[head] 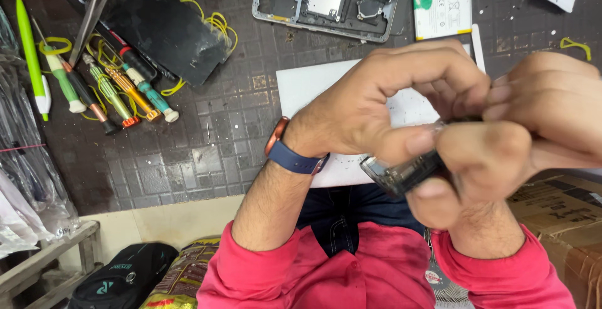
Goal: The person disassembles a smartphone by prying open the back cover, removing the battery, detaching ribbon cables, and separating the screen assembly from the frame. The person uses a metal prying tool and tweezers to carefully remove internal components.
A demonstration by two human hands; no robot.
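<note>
My left hand (376, 105) and my right hand (508, 152) are pressed together over the table's front edge, both gripping a small dark, partly see-through case-like part (401, 172). Its clear corner sticks out below my left thumb; the rest is hidden by my fingers. A blue-strapped watch (291, 153) is on my left wrist. Under my hands lies a white sheet (313, 86).
An opened phone frame (326, 1) and a white battery (441, 1) lie at the back. Several small screwdrivers (116, 89), tweezers (88, 20) and a black panel (166, 30) sit at the left on the dark mat. A cardboard box (561, 215) is at lower right.
</note>
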